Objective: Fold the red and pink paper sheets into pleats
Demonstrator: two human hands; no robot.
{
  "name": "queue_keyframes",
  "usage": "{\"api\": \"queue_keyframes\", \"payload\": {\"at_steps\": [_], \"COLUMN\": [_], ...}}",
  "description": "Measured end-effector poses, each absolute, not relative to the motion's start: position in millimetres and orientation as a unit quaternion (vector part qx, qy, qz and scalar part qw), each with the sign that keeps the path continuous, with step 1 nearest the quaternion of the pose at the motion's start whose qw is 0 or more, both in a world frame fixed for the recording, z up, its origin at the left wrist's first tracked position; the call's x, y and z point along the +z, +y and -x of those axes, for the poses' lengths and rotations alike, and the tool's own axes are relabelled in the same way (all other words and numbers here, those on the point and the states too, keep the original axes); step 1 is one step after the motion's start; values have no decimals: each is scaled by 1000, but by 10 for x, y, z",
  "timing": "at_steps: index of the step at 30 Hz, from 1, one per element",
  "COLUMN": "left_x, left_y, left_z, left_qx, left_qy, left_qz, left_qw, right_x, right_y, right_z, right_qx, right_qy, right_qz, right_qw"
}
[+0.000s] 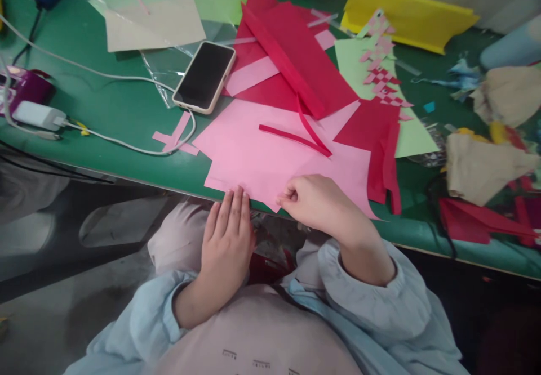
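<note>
A large sheet of pink paper (253, 150) lies at the table's near edge, its front edge reaching slightly over. My left hand (228, 234) is open and flat, fingers together, its fingertips resting on the paper's front edge. My right hand (321, 206) is closed in a pinch at the same edge, where a pink corner sticks out under the thumb and forefinger. On the sheet, two narrow red paper strips (291, 139) meet near their right ends. A folded red sheet (291, 54) lies just behind.
On the green table (122, 110), a phone (205, 76) lies left of the pink sheet, with a white cable (122, 147). Woven pink-and-red paper fish (382, 76) rest on pale green paper (355, 62). A yellow folder (406, 17) stands behind; scraps and cloth pieces (486, 166) crowd the right.
</note>
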State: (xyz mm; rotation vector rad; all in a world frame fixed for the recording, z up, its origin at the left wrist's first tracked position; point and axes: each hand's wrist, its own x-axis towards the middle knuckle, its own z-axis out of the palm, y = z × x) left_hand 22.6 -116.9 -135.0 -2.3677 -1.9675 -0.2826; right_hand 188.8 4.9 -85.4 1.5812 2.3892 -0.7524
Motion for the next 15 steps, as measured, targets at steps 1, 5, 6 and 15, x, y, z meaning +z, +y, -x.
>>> {"api": "queue_keyframes", "payload": {"at_steps": [1,5,6,15], "left_x": [-1350,-1363,-1367,-1359], "left_y": [-1167,-1164,-1163,-1175], "left_z": [-254,-336,-346,-357], "left_qx": [-91,-85,-83,-73], "left_qy": [-628,-614,-616,-612], "left_qz": [773,784,783,786], "left_qw": [29,31,31,47], "right_x": [-856,-854,-849,-790], "right_y": [51,55,55,63], "right_z": [-1889,-1888,-1886,-1851], "right_qx": [-255,-254,-254,-259], "right_qy": [802,799,798,793], "right_qz": [-532,-536,-538,-542], "right_qw": [91,97,98,102]}}
